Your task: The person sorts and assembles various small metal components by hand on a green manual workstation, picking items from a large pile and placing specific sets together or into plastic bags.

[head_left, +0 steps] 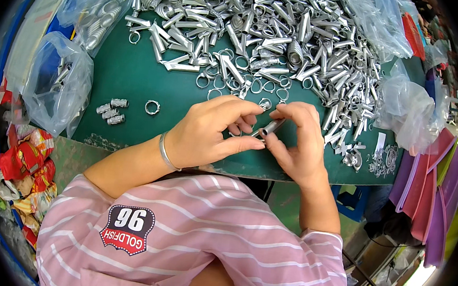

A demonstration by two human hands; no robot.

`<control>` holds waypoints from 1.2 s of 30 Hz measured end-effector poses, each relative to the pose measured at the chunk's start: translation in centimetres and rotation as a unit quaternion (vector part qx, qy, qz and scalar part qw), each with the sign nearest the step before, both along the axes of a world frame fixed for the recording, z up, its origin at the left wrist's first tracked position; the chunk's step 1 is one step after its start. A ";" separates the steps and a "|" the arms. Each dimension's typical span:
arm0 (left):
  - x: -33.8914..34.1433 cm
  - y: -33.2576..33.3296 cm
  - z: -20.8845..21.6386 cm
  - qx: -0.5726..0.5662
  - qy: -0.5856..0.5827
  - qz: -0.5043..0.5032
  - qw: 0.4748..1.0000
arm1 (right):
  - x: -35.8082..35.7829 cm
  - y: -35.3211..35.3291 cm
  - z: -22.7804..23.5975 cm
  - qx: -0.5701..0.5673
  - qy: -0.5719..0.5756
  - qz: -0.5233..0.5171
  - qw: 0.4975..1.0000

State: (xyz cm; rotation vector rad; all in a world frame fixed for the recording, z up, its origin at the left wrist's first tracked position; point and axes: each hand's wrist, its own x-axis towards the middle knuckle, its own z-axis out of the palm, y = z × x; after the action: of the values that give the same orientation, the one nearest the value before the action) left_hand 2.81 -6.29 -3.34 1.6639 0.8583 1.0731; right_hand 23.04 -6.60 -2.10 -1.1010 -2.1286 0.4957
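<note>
Pinched between the thumb and fingers of my right hand [303, 143] is a short grey metal tube [271, 127], its open end turned toward the left. My left hand [211, 128] is beside it with thumb and index finger apart, the other fingers curled. Its thumb tip is close to the tube's near end; whether they touch I cannot tell. A steel bangle [167, 153] circles my left wrist. Just beyond my fingertips are several loose metal rings [265, 104]. On the left lie several small patterned metal sleeves [113, 119] and a single patterned ring [152, 107].
A large heap of metal tubes and rings [238, 31] covers the far side of the green table [116, 75]. Clear plastic bags [56, 83] stand at the left, and another bag [404, 103] at the right. Small metal parts [383, 160] lie near the right edge, beside hanging coloured sheets [427, 191].
</note>
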 end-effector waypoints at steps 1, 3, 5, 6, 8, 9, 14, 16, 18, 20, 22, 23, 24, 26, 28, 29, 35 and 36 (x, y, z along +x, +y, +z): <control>0.0 0.0 0.0 -0.012 -0.007 -0.006 1.000 | -0.5 -0.3 0.1 0.008 -0.007 -0.006 1.000; -0.3 0.2 -0.2 0.009 0.019 -0.021 1.000 | -1.5 -0.4 -0.5 0.054 0.020 -0.007 0.998; -0.6 0.3 -0.3 0.007 0.019 -0.025 0.999 | -1.7 -0.5 -0.5 0.034 0.031 -0.022 0.999; -0.7 0.3 -0.3 -0.005 0.008 -0.019 1.000 | -1.9 -0.4 0.0 0.021 0.071 -0.051 0.996; -0.6 0.3 -0.5 -0.027 -0.032 0.006 0.999 | -1.9 -0.1 0.5 -0.020 0.139 -0.100 0.985; -0.2 0.2 -0.7 -0.036 -0.062 0.026 0.997 | -1.7 0.0 0.6 -0.047 0.166 -0.118 0.978; 0.0 0.0 -0.7 -0.040 -0.093 0.045 0.994 | 0.0 -0.7 -0.9 -0.213 0.265 -0.066 0.938; 0.0 0.0 -0.6 -0.050 -0.098 0.040 0.993 | -0.2 -1.1 -0.7 -0.263 0.287 -0.070 0.918; 0.0 0.0 -0.7 -0.065 -0.101 0.041 0.992 | -0.6 -1.3 -0.5 -0.279 0.327 -0.065 0.901; 0.0 0.1 -0.7 -0.054 -0.097 0.047 0.993 | -0.9 -1.4 -0.2 -0.303 0.378 -0.061 0.872; 0.1 0.4 -0.7 -0.014 -0.089 0.060 0.994 | -1.0 -1.0 -0.5 -0.244 0.365 -0.041 0.897; -0.2 0.5 -0.5 0.034 -0.051 0.053 0.997 | -1.1 -0.8 -0.6 -0.214 0.358 -0.030 0.908; -0.6 0.7 -0.3 0.083 -0.015 0.049 0.995 | -1.4 -0.9 -0.2 -0.238 0.383 -0.038 0.892; -0.8 0.7 0.0 0.130 0.016 0.057 0.990 | -2.1 -1.2 0.8 -0.286 0.430 -0.052 0.855; -0.7 0.5 0.2 0.128 -0.003 0.077 0.989 | -1.0 -0.4 0.3 -0.247 0.350 -0.029 0.903; -0.6 0.4 0.4 0.128 -0.028 0.121 0.984 | -1.0 0.1 0.6 -0.229 0.316 -0.038 0.920; -1.3 1.0 -0.2 0.104 -0.085 0.224 0.965 | 0.4 6.8 4.3 -0.313 0.272 -0.101 0.904; -1.1 1.1 -0.3 0.098 -0.088 0.215 0.968 | 0.7 8.6 4.9 -0.336 0.265 -0.106 0.898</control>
State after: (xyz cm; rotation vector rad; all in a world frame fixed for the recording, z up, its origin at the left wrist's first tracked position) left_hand 1.70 -5.15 -3.64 1.5446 1.0494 1.6235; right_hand 23.76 2.04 2.83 -1.3415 -1.3537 1.3198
